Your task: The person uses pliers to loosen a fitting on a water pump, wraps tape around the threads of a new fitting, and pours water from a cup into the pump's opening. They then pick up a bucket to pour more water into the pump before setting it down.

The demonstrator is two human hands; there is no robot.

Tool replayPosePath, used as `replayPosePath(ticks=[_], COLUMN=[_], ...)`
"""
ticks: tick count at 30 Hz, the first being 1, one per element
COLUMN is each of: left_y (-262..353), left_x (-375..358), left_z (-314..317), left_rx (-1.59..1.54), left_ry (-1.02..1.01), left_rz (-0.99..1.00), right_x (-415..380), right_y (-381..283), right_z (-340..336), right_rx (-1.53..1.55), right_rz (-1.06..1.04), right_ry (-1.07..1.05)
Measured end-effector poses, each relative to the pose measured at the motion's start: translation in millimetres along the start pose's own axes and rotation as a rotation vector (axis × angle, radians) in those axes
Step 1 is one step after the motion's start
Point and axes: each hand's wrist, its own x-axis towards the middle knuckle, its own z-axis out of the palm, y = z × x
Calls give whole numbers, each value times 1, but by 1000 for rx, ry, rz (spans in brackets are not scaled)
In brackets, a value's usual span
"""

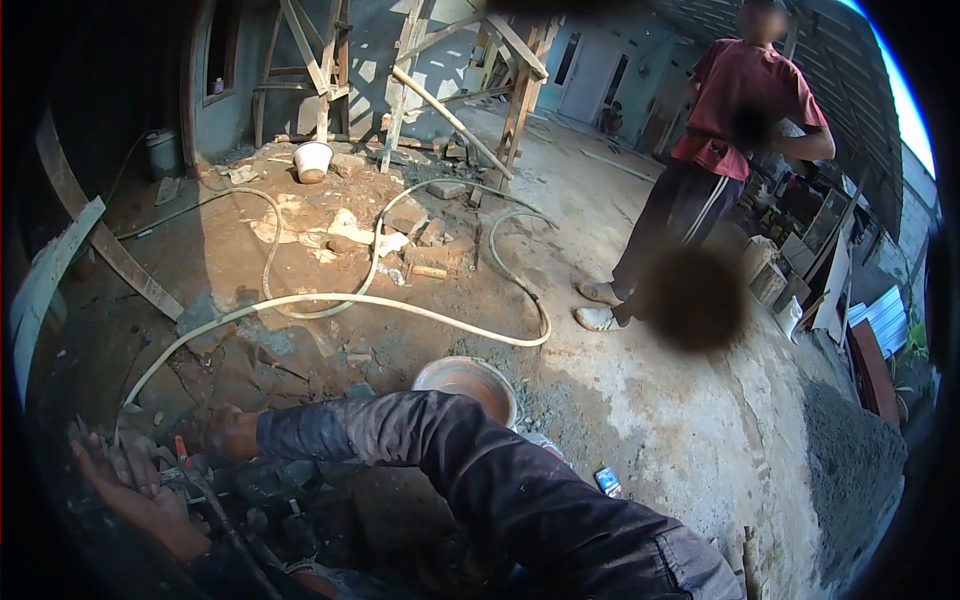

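Outdoors, the dirt and concrete ground (650, 400) spreads across the whole view, cracked and strewn with rubble. Wooden scaffolding (420, 60) stands at the far end before a grey wall. A second person in a red shirt (745, 90) stands well apart at the right, arms folded. A pile of grey sand (850, 470) lies at the right edge. A pale hose (330, 300) loops over the ground from the near left toward the middle. An orange-rimmed bucket (468, 382) sits just behind the wearer's dark sleeve (480, 470). A white bucket (312, 160) stands far back. Bricks (425, 245) lie scattered between them. The right hand (228, 435) reaches across to the lower left, pressed down among dark rubble; how far its fingers are closed cannot be told. The left hand (135, 490) lies palm up, fingers spread, just beside a red-tipped tool (182, 450), which rests between both hands.
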Motion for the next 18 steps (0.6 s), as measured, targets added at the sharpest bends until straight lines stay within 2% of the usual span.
replayPosePath(ticks=[1,2,4,5,7,8,11,13,14,16,17,18], left_y=[-1,-2,-6,-7,-8,-7,-2,0,0,-1,-2,-3], left_x=[2,5,8,7,0,-3,-9,2,6,11,10,9], left_z=[-2,-4,-6,-4,4,9,12,-1,-6,-11,-10,-8], left_rx=[11,9,24,30,81,83,20,92,95,72,75,77], left_ry=[-9,-10,-59,-63,5,4,44,-14,-14,-40,-44,-46], left_rz=[-13,-14,-27,-29,-16,-12,12,12,16,53,51,55], right_x=[2,2,2,2,4,10,51,66,67,46,32,16], right_y=[4,3,-1,-1,-3,-3,4,-1,-2,-4,-7,-9], right_z=[1,4,30,39,51,56,98,104,109,84,53,3], right_rx=[46,43,-99,-95,-84,-83,20,97,101,-5,-5,111], right_rz=[35,36,-36,-30,-94,-95,174,350,347,155,159,176], right_ry=[-103,-103,162,164,391,395,188,48,51,309,310,210])
